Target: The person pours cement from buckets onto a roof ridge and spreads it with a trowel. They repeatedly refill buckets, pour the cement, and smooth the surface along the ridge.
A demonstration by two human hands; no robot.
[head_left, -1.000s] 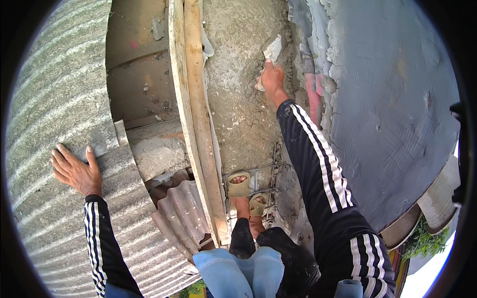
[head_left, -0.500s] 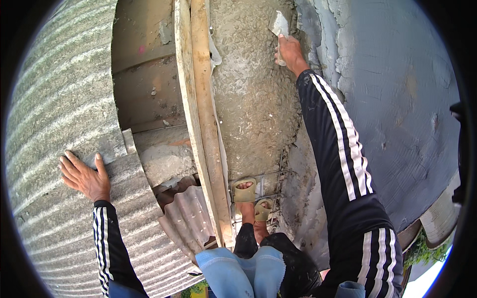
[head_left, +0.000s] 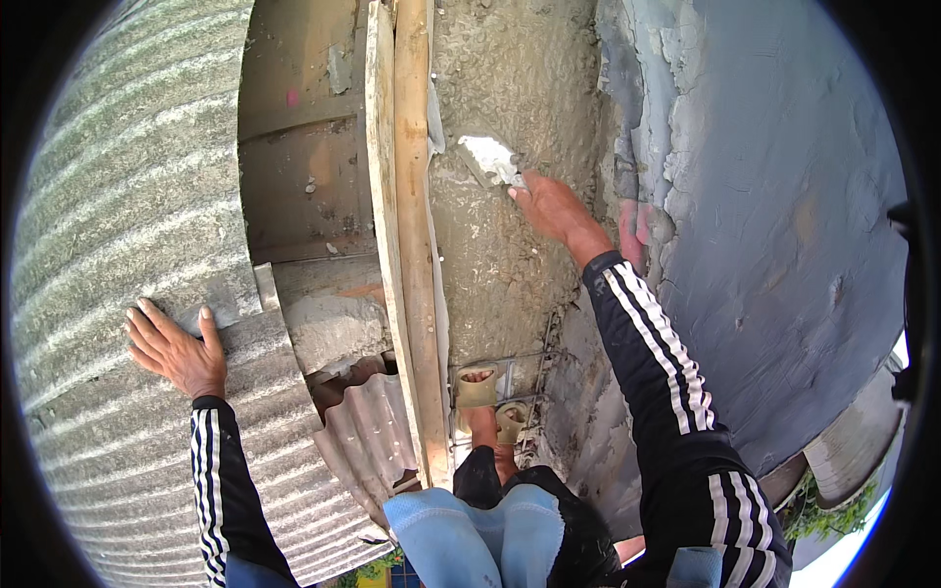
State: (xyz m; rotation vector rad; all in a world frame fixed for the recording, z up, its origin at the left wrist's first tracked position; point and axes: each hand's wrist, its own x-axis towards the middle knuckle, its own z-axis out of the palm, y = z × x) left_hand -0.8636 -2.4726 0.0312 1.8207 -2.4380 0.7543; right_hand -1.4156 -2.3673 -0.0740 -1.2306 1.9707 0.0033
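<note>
My right hand (head_left: 557, 211) is closed round the handle of a trowel (head_left: 489, 160), whose blade shines in the light. The blade lies on or just above a strip of wet grey concrete (head_left: 510, 265), close to its left side; I cannot tell whether it touches. Far to the left, my left hand (head_left: 181, 351) rests flat with fingers spread on a corrugated roof sheet (head_left: 118, 216). Nothing is in that hand. Two long wooden boards (head_left: 407, 225) run along the left edge of the concrete.
Rebar (head_left: 510, 363) shows at the near end of the concrete, by my sandalled feet (head_left: 477, 389). A grey plastered wall (head_left: 784, 216) rises on the right. Left of the boards is a gap with a broken corrugated piece (head_left: 368, 426) at its near end.
My right hand has brought the trowel nearer and to the left, from the wall side across to the boards' side of the concrete. The left hand stays on the roof sheet.
</note>
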